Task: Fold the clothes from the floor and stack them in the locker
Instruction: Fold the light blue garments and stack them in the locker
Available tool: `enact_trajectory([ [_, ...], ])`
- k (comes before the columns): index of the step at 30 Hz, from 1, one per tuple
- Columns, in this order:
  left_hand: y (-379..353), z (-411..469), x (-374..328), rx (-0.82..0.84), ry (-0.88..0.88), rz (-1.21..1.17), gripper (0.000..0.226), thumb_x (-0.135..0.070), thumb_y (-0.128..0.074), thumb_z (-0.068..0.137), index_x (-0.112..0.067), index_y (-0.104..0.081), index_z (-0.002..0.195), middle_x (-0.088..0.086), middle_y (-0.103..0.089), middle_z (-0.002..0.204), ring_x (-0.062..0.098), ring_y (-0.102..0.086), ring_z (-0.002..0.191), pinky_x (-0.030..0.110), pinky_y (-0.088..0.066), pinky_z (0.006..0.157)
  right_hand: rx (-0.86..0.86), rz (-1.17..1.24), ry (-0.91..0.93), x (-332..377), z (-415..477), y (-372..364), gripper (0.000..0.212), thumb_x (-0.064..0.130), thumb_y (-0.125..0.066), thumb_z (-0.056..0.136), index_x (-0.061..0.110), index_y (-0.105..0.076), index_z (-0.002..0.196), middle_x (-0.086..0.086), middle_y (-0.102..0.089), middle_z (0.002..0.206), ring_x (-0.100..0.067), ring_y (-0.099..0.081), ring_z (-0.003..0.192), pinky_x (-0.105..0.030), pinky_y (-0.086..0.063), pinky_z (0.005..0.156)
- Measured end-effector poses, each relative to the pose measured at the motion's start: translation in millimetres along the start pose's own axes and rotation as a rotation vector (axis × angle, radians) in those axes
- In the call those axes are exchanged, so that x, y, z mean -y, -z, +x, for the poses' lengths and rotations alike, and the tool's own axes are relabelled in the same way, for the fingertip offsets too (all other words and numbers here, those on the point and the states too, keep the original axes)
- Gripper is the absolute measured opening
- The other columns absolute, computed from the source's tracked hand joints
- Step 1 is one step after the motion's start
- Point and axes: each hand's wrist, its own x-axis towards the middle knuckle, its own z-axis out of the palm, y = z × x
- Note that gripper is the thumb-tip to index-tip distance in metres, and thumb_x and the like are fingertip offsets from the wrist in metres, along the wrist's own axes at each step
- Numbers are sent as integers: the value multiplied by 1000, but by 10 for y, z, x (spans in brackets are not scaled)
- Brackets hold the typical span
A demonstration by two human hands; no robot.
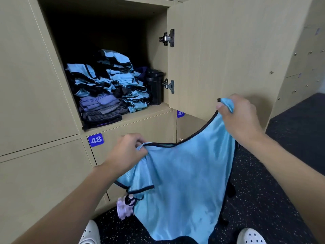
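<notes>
1. A light-blue mesh bib with black trim hangs in the air in front of the person, below the open locker and above the dark speckled floor.
2. The left hand pinches one shoulder strap between curled fingers and thumb. The right hand grasps the other strap, which is bunched in its fist.
3. The right hand is higher and further from the body, so the bib's top edge slopes up from left to right, and the black-edged neckline sags in a curve between the two hands.
4. The bib's long axis runs from the straps down toward the person's feet. Its neck opening points up toward the locker, and its lower hem hangs between the two white perforated clogs.
5. Inside the locker are two stacks of folded blue bibs side by side. The left stack sits on folded grey and purple clothes.
6. A black bottle stands upright just right of the stacks, against the locker's right wall.
7. The locker door stands open to the right on two metal hinges.
8. Blue number labels sit below the opening: 48 on the door beneath and 47 beside it, partly hidden by the open door.
9. A lilac ridged roller lies on the floor at the base of the lockers, partly behind the bib's lower left edge.
</notes>
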Motion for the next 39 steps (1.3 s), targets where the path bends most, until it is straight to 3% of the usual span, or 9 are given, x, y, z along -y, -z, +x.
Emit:
enact_trajectory([
  [4,19,-40,-226,34,-1,-202,16,1,-61,83,-11,-69,89,-3,-75,69,12,-62,59,22,-49,57,416,172,110,188,-153,-89,19,26,-54,100,15,-55,85,4,-49,78,-6,-43,63,-20,-33,56],
  [7,53,-39,-355,34,21,-394,13,0,-64,90,-11,-70,92,-2,-74,67,9,-45,47,16,-35,43,764,287,118,304,-301,-192,13,25,-59,97,35,-57,89,8,-61,129,-4,-57,112,-27,-44,99],
  [9,76,-48,-431,52,39,-496,8,-5,-67,91,-12,-71,92,3,-76,73,9,-50,49,18,-39,47,871,338,114,353,-394,-267,8,24,-64,94,26,-64,87,4,-64,122,-6,-57,108,-29,-44,95],
  [12,88,-76,-504,75,52,-591,9,-5,-71,89,-13,-74,88,5,-77,78,13,-65,63,27,-53,64,868,337,166,392,-488,-374,18,22,-68,92,5,-67,87,-4,-58,78,-10,-49,72,-28,-38,67],
  [18,143,-86,-437,123,34,-425,14,-3,-74,86,-16,-75,80,-5,-72,68,4,-61,60,14,-50,59,598,319,126,362,-423,-383,20,17,-65,94,13,-62,74,3,-54,66,-3,-43,57,-21,-36,56],
  [27,276,-97,-387,118,80,-412,14,-15,-69,92,-12,-76,81,20,-75,83,20,-58,69,32,-45,68,552,230,65,189,-337,-299,18,16,-60,97,1,-61,87,-1,-54,74,-14,-46,67,-24,-39,63],
  [32,248,-122,-553,70,50,-598,13,-16,-66,95,-13,-75,86,6,-77,80,9,-67,68,21,-51,66,734,455,53,332,-425,-281,15,12,-62,96,24,-66,88,16,-65,124,4,-60,111,-12,-46,90],
  [36,225,-171,-646,128,21,-699,14,-12,-65,95,-12,-75,85,11,-77,79,14,-69,67,23,-56,62,738,485,96,441,-511,-368,19,14,-65,94,19,-63,75,14,-55,67,-6,-49,64,-23,-39,63],
  [39,254,-176,-643,128,36,-710,7,-10,-70,91,-8,-71,97,12,-77,81,17,-70,69,26,-56,64,649,467,95,461,-517,-399,19,16,-64,95,10,-63,77,-1,-49,66,-13,-41,64,-29,-32,62],
])
